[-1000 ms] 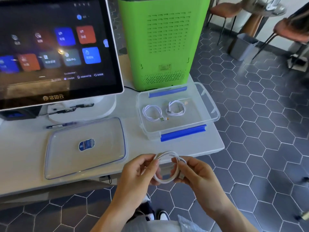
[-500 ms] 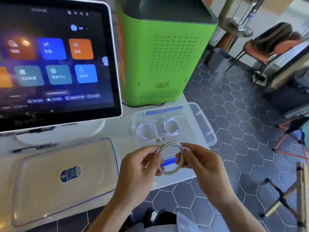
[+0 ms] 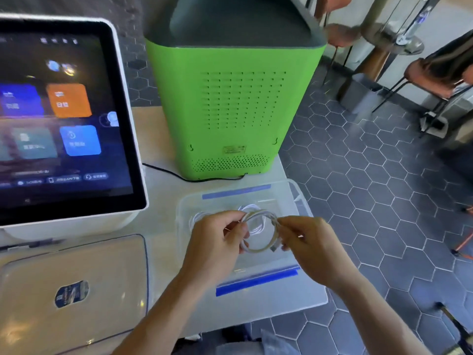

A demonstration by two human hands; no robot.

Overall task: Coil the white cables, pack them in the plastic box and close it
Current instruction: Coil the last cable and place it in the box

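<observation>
Your left hand (image 3: 217,242) and right hand (image 3: 311,243) each pinch one side of a smooth white cable wound into a round coil (image 3: 258,233), holding it just above the open clear plastic box with blue clips (image 3: 294,254). Two more coiled white cables (image 3: 249,210) lie blurred inside. The box's flat transparent lid (image 3: 74,285) rests on the table to its left, a ribbed green plastic unit (image 3: 230,106) behind.

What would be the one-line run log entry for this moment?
both hands: hold coiled white cable over clear plastic box | box: open, coils inside | clear lid: on table
</observation>
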